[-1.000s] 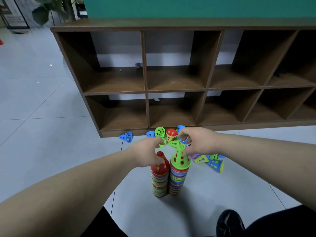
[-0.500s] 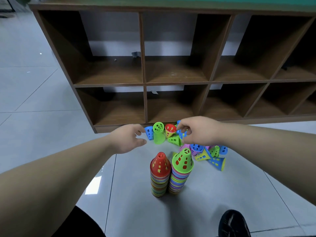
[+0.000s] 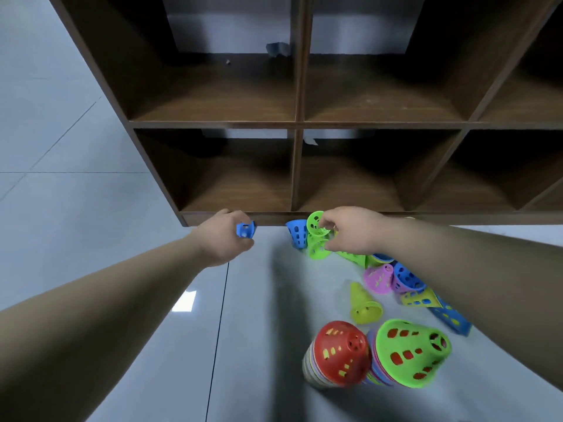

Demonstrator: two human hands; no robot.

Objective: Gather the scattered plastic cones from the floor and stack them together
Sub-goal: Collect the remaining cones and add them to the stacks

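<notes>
Head view: blue cone (image 3: 245, 230) is pinched by left hand (image 3: 219, 242) fingers, green cone (image 3: 313, 220) by right hand (image 3: 350, 234); adding to stacks (image 3: 338, 354) at 5 o'clock is needed next.

Bare floor (image 3: 91, 239) lies open left; shelf (image 3: 297, 166) blocks behind, loose cones (image 3: 379, 278) crowd right.

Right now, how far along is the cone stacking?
Done: red-topped stack and green-topped stack stand side by side. In hand: left hand grips a blue cone, right hand pinches a green cone by the shelf. Left: loose cones on the floor, among them a yellow cone and a purple cone.
</notes>
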